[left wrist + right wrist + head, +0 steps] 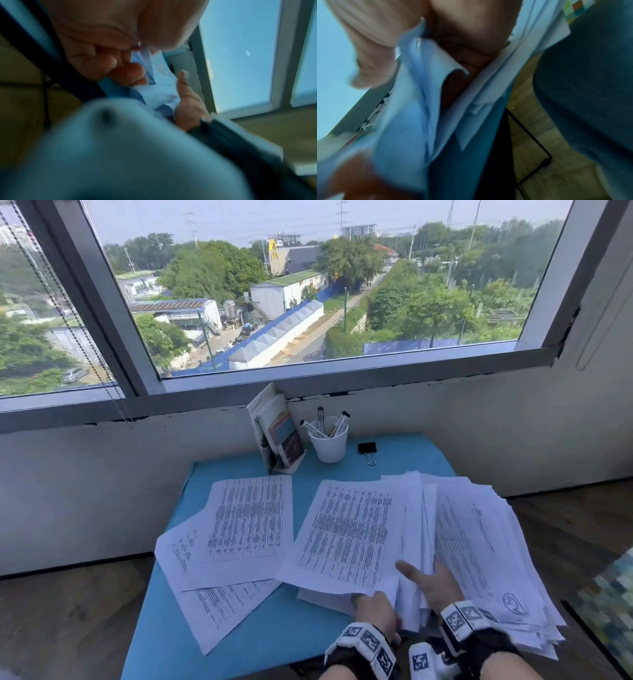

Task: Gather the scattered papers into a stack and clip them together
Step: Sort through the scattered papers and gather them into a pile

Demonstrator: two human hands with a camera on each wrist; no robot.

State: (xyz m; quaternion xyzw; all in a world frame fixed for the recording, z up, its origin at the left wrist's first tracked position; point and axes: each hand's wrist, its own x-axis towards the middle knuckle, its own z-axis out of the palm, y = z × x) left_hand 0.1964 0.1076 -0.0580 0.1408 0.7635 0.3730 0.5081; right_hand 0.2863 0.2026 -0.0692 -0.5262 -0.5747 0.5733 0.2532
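Head view of a small blue table [161, 642] set against a white wall below a large window [308, 285]. Printed papers cover most of the tabletop. On the left lie three loose sheets [250, 525], overlapping one another and spread flat. On the right, a thick, uneven pile of papers [479, 542] fans outward, its right part hanging past the table's right edge. The left hand [375, 609] grips the near edge of a printed sheet [346, 532] at the left of that pile; the left wrist view shows fingers curled beneath the paper and the thumb above it. The right hand [431, 580] rests in the pile, its thumb extended toward the left over the sheets; in the right wrist view the sheets pass between thumb and palm, and the fingers under the paper are hidden, so the grasp reads as a hold on a bundle of pages. Both wrists wear bands with black-and-white markers. At the back of the table stand a white cup [329, 441] holding several markers, a small stand of booklets [277, 433] just left of it, and a black binder clip [367, 449] lying just right of the cup, apart from all papers and untouched by either hand.
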